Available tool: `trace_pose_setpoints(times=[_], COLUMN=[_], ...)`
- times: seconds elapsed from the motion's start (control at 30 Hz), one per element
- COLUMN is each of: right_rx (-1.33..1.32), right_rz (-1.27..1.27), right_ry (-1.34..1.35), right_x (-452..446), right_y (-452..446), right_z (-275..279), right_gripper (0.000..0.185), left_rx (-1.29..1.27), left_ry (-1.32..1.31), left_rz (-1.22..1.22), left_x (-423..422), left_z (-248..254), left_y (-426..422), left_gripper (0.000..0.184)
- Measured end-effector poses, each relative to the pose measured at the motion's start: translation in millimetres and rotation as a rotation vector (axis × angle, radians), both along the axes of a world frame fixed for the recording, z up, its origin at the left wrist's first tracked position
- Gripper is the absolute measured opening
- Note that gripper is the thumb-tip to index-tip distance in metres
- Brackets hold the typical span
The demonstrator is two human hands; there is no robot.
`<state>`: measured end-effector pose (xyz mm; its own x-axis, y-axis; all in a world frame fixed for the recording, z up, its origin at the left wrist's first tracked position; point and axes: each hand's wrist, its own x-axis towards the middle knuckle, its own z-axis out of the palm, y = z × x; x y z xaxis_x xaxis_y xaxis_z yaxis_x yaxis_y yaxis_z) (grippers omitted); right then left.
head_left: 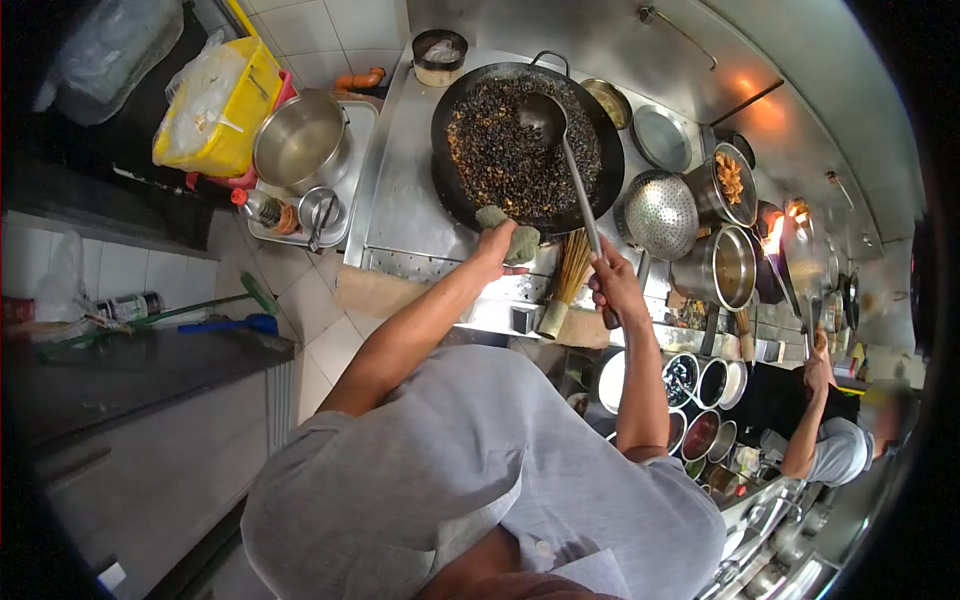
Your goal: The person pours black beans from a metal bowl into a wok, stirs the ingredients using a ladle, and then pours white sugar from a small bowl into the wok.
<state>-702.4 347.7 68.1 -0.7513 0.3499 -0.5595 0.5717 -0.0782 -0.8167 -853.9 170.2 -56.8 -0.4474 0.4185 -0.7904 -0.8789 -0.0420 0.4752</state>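
A large black wok (612,150) on the steel stove holds a mass of dark and golden-brown bits (490,150). My right hand (617,283) is wrapped round the long handle of a ladle (577,180), whose bowl rests among the bits toward the wok's far right. My left hand (492,250) grips a folded grey-green cloth (520,240) at the wok's near rim. The cloth hides whatever part of the rim lies under it. Between my hands, a bamboo wok brush (568,280) lies at the stove's front edge.
A perforated strainer (661,215) and steel pots (733,268) stand to the right, near a flame (772,235). Further right, a co-worker's hand (818,365) holds a utensil. At left are a big pot (300,140), a bottle (262,208) and a yellow basket (250,80).
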Motion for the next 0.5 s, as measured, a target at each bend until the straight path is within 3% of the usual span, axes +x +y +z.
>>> trace_pose_setpoints(times=[0.17,0.23,0.33,0.37,0.43,0.5], right_rx=[0.587,0.695,0.743,0.742,0.114,-0.008], right_rz=[0.096,0.095,0.202,0.205,0.155,0.146], right_ry=[0.13,0.125,0.114,0.119,-0.038,-0.095], right_x=[-30.4,-53.3,-74.4,-75.0,-70.1,-58.7], right_y=[38.9,47.6,88.4,87.6,86.7,83.7], right_z=[5.5,18.9,-19.8,-18.2,-15.6,-12.6], right_gripper=[0.058,0.054,0.058,0.058,0.064,0.067], left_rx=[-0.015,-0.004,0.002,-0.003,-0.019,-0.037], left_ry=[0.056,0.04,0.041,0.054,0.051,0.045], left_rz=[-0.004,-0.012,-0.015,-0.014,0.006,0.005], left_x=[1.1,0.1,-1.0,-1.5,-3.0,1.0], left_z=[3.7,-2.2,-6.2,-5.9,-6.0,-2.8], left_y=[-0.8,-0.3,-0.1,0.1,4.0,4.1], left_gripper=[0.046,0.046,0.047,0.048,0.048,0.048])
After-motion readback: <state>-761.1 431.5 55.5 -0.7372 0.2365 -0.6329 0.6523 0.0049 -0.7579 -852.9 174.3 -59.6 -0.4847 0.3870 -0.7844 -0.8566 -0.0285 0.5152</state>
